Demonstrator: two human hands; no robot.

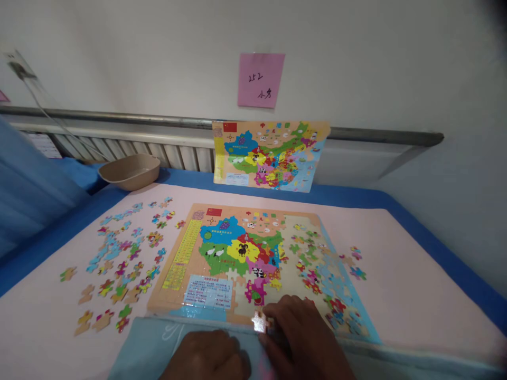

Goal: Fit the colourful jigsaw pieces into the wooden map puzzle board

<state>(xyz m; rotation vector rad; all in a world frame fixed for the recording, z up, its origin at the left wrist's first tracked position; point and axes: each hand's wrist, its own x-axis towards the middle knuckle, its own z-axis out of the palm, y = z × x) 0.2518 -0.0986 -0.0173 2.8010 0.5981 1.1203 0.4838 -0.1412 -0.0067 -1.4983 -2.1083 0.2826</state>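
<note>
Between the thumb and fingers of my right hand (299,335) is a puzzle piece (260,321) with a shiny, glare-lit face, held at the near edge of the puzzle board (158,301). My left hand (208,354) rests closed near that same edge, with its fingers curled under. What it holds, if anything, is hidden. On the board, the left part of a colourful map puzzle (222,232) is fitted together. Loose pieces (312,274) lie on the board's pale right part.
Many loose pieces (119,253) spread over the pink cloth at left; several others (356,264) lie right of the board. A printed map sheet (269,155) leans upright against the metal rail (380,135). A beige basin (132,171) stands at the back left.
</note>
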